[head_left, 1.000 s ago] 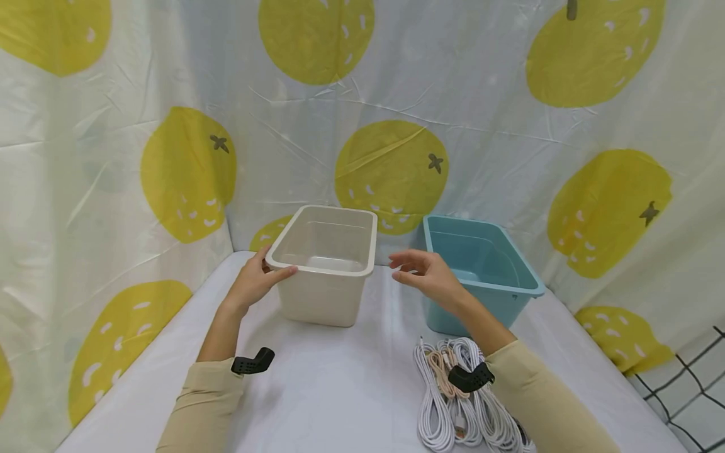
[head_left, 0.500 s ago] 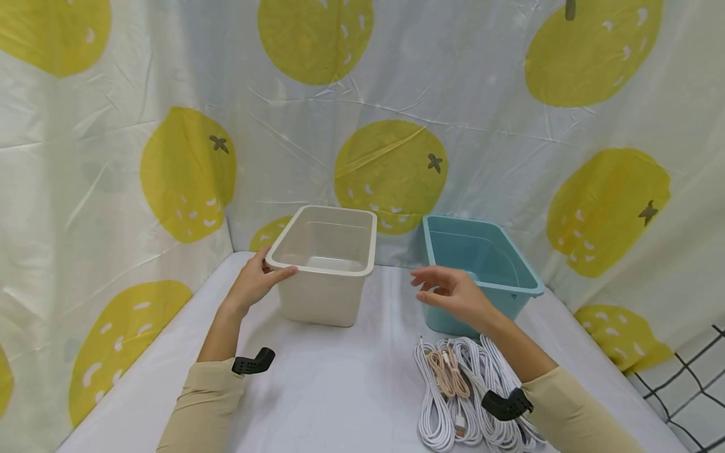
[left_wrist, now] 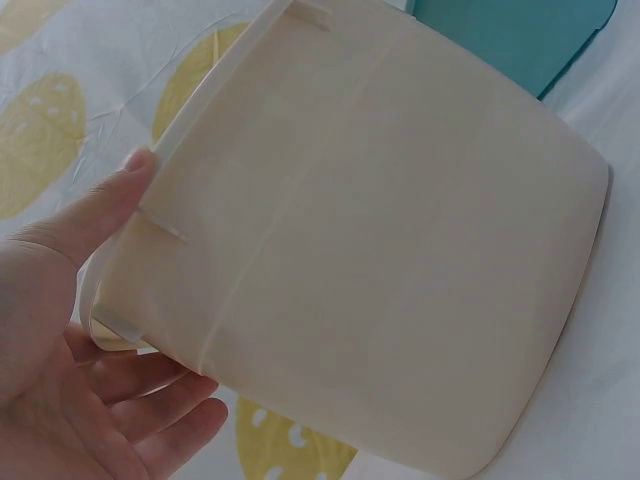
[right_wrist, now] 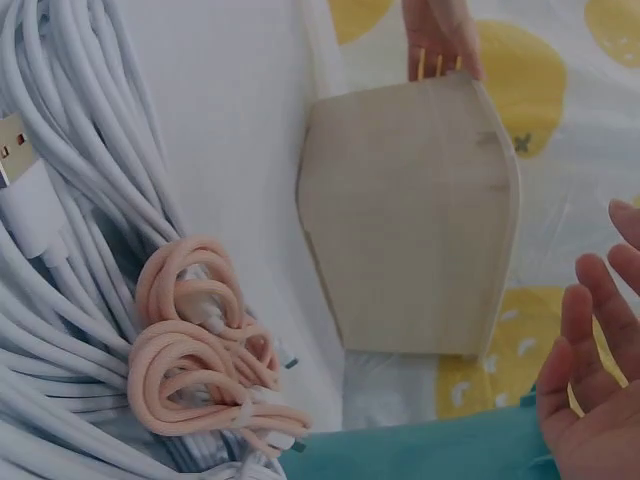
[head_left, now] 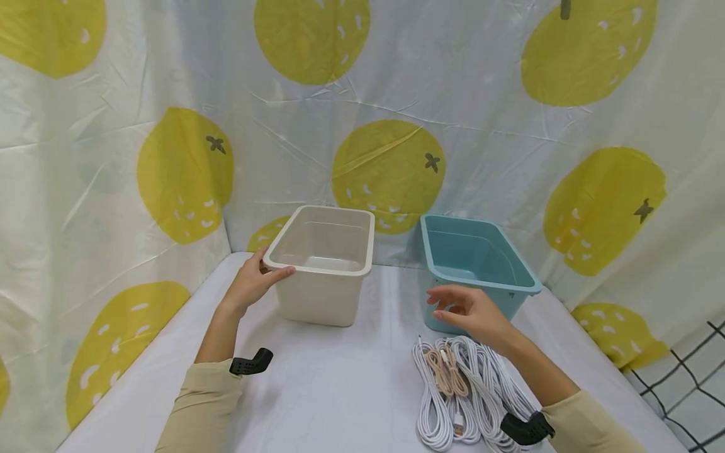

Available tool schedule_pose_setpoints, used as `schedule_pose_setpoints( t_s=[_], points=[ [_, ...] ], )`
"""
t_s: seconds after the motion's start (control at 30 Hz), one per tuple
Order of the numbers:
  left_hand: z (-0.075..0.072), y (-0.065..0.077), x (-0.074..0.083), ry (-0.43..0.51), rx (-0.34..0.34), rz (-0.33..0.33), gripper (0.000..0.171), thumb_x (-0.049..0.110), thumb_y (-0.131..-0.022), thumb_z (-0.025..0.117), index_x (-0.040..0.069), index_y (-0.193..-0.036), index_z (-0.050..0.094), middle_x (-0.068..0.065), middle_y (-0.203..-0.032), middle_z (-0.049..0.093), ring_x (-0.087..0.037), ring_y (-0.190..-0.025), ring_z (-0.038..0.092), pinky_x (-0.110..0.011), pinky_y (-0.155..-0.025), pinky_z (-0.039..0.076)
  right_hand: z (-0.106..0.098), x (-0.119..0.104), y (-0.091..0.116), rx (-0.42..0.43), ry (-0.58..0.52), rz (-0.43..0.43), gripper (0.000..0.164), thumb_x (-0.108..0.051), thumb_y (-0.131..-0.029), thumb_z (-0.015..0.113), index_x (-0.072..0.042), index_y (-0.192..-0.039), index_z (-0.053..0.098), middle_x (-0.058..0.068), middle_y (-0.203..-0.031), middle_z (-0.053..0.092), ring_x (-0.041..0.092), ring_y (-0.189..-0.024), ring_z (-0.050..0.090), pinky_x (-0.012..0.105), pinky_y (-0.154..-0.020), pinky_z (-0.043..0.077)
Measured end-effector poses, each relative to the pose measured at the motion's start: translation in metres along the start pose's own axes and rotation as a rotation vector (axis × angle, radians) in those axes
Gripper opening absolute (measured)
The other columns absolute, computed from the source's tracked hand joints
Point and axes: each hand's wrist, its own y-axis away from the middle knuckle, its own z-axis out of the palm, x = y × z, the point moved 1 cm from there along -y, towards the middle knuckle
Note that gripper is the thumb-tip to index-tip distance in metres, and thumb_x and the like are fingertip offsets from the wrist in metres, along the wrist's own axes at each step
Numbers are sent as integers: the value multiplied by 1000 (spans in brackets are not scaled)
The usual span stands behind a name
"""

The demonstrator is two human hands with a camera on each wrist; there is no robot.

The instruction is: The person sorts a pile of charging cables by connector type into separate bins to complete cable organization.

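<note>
Head cam: L hand gripped the beige plastic bin at its near-L rim corner, approx 8 o'clock on the bin; L wrist cam had the thumb on the rim & the other fingers bent round the adjoining side. Bin stood upright on the white cloth, w/ the teal plastic bin upright at its 3 o'clock, gap betw. R hand held nothing, fingers loosely bent, in front of the teal bin's near wall, approx 7 o'clock on that bin; couldn't tell if it touched. Coiled white cables lay at 6 o'clock from the teal bin, R hand at their 12. Two peach braided cables, looped into small bundles, lay on the whites' 11 o'clock side. R wrist cam gave a close-up of a USB-A plug among the whites. Lemon-print curtain hung at 12 o'clock, behind both bins.
</note>
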Motion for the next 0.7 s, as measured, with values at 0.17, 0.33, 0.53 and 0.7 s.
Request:
schedule_pose_setpoints(
  t_s=[0.17, 0.33, 0.53, 0.7],
  points=[
    [0, 1, 0, 2, -3, 2, 88, 39, -93, 80, 7, -160, 33, -25, -147, 51, -37, -133, 51, -61, -111, 37, 2, 3, 13, -8, -22, 20, 36, -10, -99, 72, -5, -135, 66, 9, -119, 68, 21, -100, 65, 31, -80, 58],
    [1, 1, -1, -2, -6, 3, 88, 39, -93, 80, 6, -160, 32, -24, -148, 50, -38, -134, 50, -62, -111, 37, 2, 8, 27, -27, -33, 15, 38, -8, -100, 70, 1, -136, 64, 11, -120, 68, 19, -100, 65, 30, -81, 58],
    [0, 1, -1, -17, -6, -18, 91, 42, -93, 80, 7, -161, 31, -23, -149, 49, -37, -134, 49, -62, -111, 38, 1, 14, 44, -40, -54, 25, 38, -5, -99, 69, 1, -136, 63, 10, -120, 69, 20, -99, 65, 30, -81, 57],
    [0, 0, 0, -15, -4, -5, 89, 42, -93, 79, 7, -161, 31, -24, -149, 49, -38, -134, 49, -62, -111, 37, 4, 24, 60, -57, -84, 59, 37, -1, -99, 67, 4, -136, 62, 20, -118, 67, 19, -97, 65, 30, -81, 57]
  ],
)
